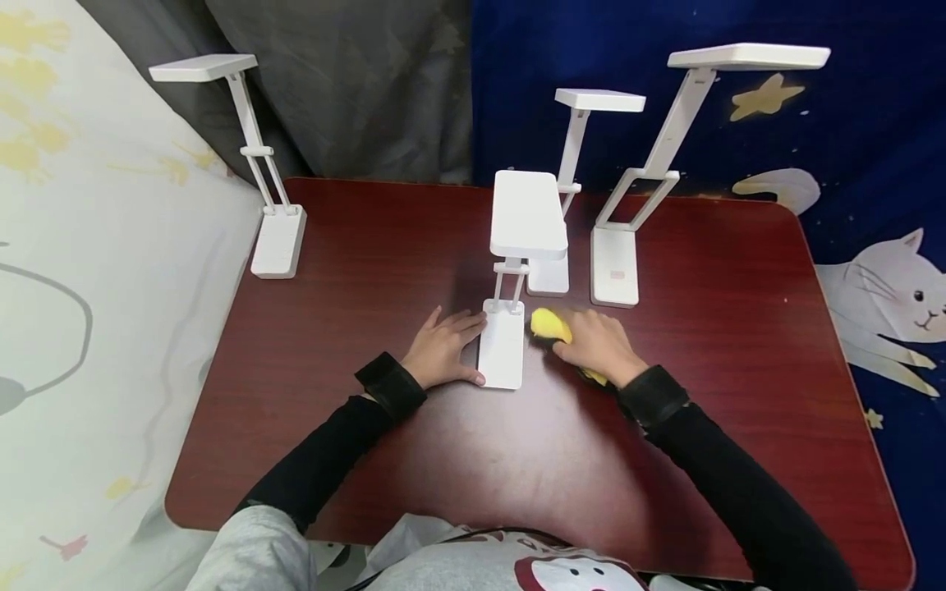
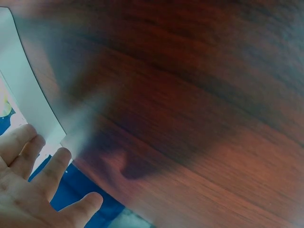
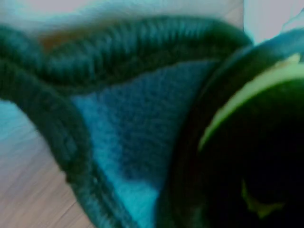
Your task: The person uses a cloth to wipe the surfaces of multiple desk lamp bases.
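A white folding desk lamp (image 1: 502, 349) stands in front of me, its head panel raised over its base. My left hand (image 1: 442, 349) has its fingers spread, with fingertips and thumb at the left edge of the base. In the left wrist view, the left hand (image 2: 35, 190) shows beside a pale flat panel (image 2: 33, 80). To the right of the base, my right hand (image 1: 597, 343) grips a bunched yellow cloth (image 1: 550, 325) with dark edging. Close up in the right wrist view, the cloth (image 3: 137, 128) shows thick ribbed edging and a bluish-grey face; the hand's fingers are hidden there.
More white desk lamps stand on the reddish-brown table (image 1: 355, 279): one at the far left (image 1: 277, 242), one close behind the front lamp (image 1: 548, 277), and a taller one (image 1: 614, 267) to the right. Grey and blue curtains (image 1: 517, 49) hang behind the table.
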Action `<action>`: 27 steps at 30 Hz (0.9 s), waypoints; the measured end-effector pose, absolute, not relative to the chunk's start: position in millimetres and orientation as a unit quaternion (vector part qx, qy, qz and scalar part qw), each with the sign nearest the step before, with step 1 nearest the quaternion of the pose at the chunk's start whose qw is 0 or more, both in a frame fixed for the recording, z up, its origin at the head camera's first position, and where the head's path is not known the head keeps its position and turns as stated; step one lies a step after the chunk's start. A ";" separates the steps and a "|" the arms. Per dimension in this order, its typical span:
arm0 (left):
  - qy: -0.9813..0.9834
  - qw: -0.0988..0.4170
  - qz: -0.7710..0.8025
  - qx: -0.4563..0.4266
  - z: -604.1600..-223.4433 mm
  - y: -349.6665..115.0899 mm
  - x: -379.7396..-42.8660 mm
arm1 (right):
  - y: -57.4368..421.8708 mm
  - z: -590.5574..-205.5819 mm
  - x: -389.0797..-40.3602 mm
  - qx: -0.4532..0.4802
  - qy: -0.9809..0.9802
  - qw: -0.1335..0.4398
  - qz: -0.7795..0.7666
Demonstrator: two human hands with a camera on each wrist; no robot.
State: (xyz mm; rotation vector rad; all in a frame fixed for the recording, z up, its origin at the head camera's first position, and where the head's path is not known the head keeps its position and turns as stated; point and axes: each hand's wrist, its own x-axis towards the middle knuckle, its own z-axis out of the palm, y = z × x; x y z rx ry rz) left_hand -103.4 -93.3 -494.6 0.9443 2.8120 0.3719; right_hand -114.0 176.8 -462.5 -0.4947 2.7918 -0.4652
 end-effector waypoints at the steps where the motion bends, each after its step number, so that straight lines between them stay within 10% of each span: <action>1: 0.938 0.077 0.125 0.316 -495.2 -92.9 -103.0 | 173.6 -464.2 -118.3 -0.159 0.967 0.131 -0.151; 27: 0.939 0.077 0.102 0.319 -491.5 -89.9 -105.2 | 161.7 -475.0 -60.1 -0.300 0.946 0.092 -0.085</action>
